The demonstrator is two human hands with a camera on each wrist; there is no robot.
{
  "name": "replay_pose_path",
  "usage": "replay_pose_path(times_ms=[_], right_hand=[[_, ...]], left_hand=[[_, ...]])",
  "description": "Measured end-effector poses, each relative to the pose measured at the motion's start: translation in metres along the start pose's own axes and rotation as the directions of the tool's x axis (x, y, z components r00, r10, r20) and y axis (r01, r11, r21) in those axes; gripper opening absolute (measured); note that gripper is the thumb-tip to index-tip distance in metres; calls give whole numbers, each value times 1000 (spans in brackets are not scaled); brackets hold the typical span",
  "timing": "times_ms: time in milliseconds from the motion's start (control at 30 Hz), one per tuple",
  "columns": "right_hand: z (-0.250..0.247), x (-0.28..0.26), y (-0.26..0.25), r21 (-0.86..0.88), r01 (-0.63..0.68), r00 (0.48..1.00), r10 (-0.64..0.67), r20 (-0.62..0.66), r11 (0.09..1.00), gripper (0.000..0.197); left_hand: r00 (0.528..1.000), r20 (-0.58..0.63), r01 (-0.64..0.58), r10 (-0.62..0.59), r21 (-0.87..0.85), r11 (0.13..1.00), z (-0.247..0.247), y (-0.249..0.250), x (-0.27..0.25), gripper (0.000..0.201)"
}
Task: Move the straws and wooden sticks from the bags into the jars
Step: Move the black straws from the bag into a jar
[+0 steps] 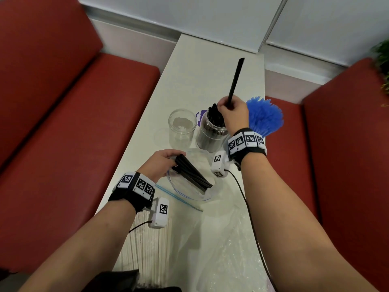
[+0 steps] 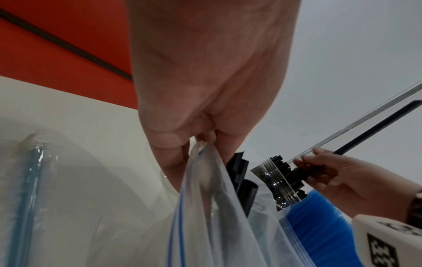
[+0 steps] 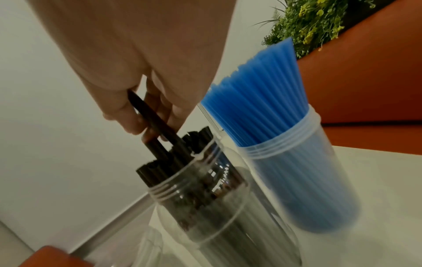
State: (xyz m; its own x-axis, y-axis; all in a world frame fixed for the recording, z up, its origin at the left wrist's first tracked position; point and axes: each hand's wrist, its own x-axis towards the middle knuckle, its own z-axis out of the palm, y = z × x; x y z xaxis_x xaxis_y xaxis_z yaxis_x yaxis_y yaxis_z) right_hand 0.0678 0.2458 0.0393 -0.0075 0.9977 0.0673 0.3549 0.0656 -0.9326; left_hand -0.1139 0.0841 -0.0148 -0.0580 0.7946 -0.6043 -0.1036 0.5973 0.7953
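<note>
On the white table point(image 1: 189, 66), my left hand point(image 1: 162, 163) pinches the mouth of the zip bag point(image 1: 189, 186), fingers curled round its rim, with black straws point(image 1: 193, 172) lying inside. Next stands an empty clear jar point(image 1: 182, 128). My right hand point(image 1: 232, 114) has its fingers closed round one black straw point(image 1: 235, 81), its lower end in the jar of black straws point(image 1: 211, 131). Furthest right, blue straws point(image 1: 265, 116) fill another jar point(image 3: 308, 162).

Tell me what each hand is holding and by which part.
Right hand grips a black straw near its lower end, above the jar of black straws. Left hand pinches the zip bag at its open rim.
</note>
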Motion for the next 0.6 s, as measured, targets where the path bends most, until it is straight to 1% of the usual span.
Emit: replay_pose_path(times_ms=[67,133,200,267,300,333,400,467,533,600], right_hand=[[0,-5,4,13,10,1000,-11,15,1000,16],[-2,-2,-4,123,44,999,-42,-19,991,8],[-6,5,-17,248,93,995,-79,-66,964,7],[-11,12,-26,313,133,989,-107,-98,940,6],[-11,14,-28,325,123,991,-99,-90,938,6],[-10,13,-26,313,89,995,-73,-62,946,5],[-7,7,-15,212,-3,1000,1,10,977,5],[-4,-2,-1,124,-51,998,46,46,991,9],[-4,-7,8,106,-58,998,54,41,993,9],[-6,-7,8,155,-47,999,47,3,987,5]], left_hand=[[1000,1,-4,5,-9,1000,-1,0,0,39],[1000,2,-9,10,-34,999,-2,0,0,37],[1000,1,-9,9,-46,999,-2,0,0,36],[1000,4,-7,7,-44,999,-1,1,1,36],[1000,6,-7,8,-41,999,0,2,1,36],[1000,9,-9,9,-41,999,0,2,2,36],[1000,12,-12,13,-50,999,0,3,2,37],[1000,19,-14,15,-58,998,1,3,2,38],[1000,22,-14,15,-64,998,0,2,2,38],[1000,23,-13,15,-67,998,-1,0,2,36]])
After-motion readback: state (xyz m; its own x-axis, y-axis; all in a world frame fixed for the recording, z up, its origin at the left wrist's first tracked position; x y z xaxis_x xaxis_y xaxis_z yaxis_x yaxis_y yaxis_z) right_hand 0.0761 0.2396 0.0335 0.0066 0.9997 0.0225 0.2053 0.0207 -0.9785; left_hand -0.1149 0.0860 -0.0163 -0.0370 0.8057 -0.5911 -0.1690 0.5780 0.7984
